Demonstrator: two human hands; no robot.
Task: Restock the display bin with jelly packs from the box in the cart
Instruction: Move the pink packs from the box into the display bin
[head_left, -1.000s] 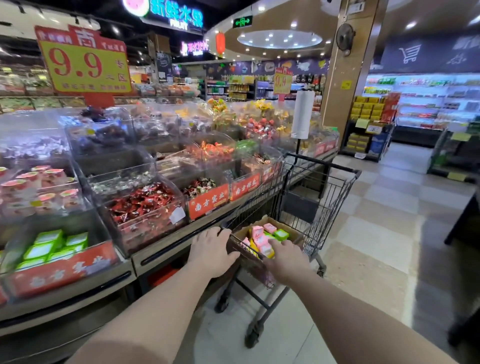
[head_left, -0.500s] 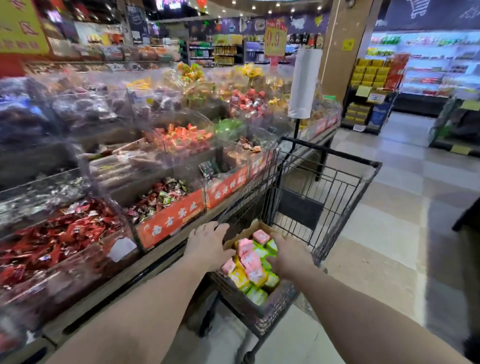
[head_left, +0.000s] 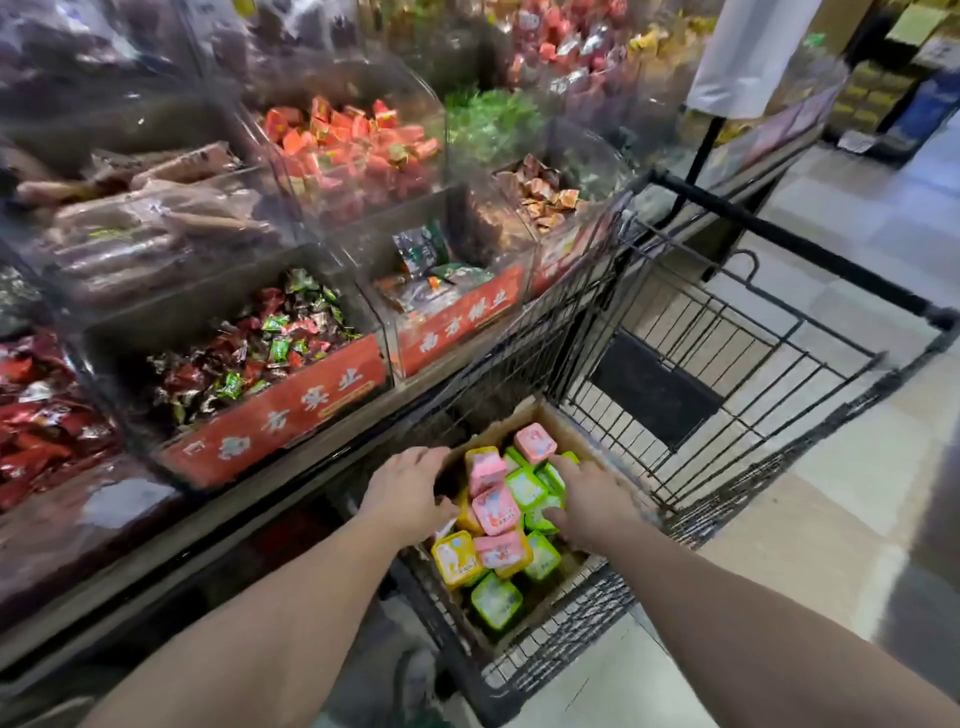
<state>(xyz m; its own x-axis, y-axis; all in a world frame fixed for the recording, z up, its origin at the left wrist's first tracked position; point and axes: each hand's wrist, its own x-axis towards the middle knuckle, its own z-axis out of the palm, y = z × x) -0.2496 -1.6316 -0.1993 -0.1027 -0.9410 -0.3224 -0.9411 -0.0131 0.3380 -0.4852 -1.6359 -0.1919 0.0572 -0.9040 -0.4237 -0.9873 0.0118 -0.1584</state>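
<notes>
Cardboard box (head_left: 540, 415) sits in cart (head_left: 779, 364), w/ jelly packs (head_left: 496, 512) piled inside. Both hands in box: left hand (head_left: 408, 491) at its left edge, right hand (head_left: 589, 501) on packs at right side, fingers spread, gripping nothing.

An open cardboard box (head_left: 540, 415) sits in the near end of a black wire cart (head_left: 779, 374), which stands just beside the display shelf. The box is heaped with small square jelly packs (head_left: 498, 512) in pink, green and yellow (printed lids, lettering too blurred to read). Several pink ones lie tilted on top of the pile; green and yellow ones lie lower, toward the near edge.
</notes>
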